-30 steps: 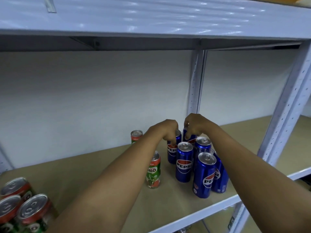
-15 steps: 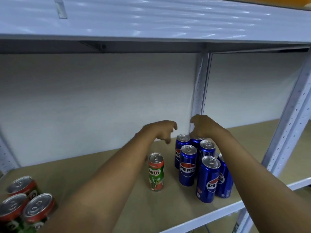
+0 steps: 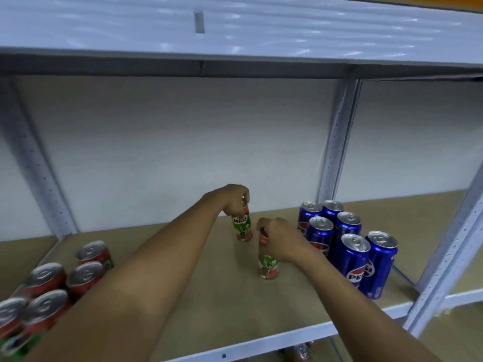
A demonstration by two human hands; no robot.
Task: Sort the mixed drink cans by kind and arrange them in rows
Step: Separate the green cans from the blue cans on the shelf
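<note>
Half a second ago both hands hovered over the blue cluster, holding nothing; now each has come away to a green can in the middle of the shelf board (image 3: 209, 296); the left hand (image 3: 234, 198) curls its fingers round the top of the farther Milo can (image 3: 242, 226), label facing the camera, and the right hand (image 3: 281, 240) grips the top of the nearer Milo can (image 3: 268, 265) from above; so both sets of fingers are closed on cans, not loose. I read this as the Pepsi side being finished: the Pepsi cans (image 3: 347, 244) stand touching in two rows by the right upright (image 3: 337, 142), seven tops visible; the two strays are probably bound for the group of Milo cans (image 3: 52, 286) at the left end, well apart from here. Both held cans stand with the long axis near vertical, lids up, bases at or just above the board, which I cannot settle; the nearer one leans slightly; the farther sits closer to the back wall (image 3: 170, 139).
</note>
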